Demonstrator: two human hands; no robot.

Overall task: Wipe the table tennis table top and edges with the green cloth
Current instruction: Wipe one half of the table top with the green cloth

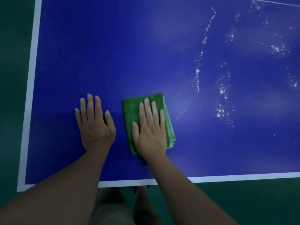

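The blue table tennis table [129,54] fills the view, with white lines along its left and near edges. A folded green cloth [131,111] lies flat on the top near the front. My right hand [150,132] presses palm-down on the cloth, fingers spread and extended. My left hand [95,124] rests flat on the bare blue surface just left of the cloth, holding nothing. Wet streaks and droplets [224,88] glisten on the top to the right of the cloth.
The white near edge line [243,177] and left edge line [31,78] meet at the front-left corner. Dark green floor [13,95] lies beyond both edges. My legs and feet [142,205] show below the near edge.
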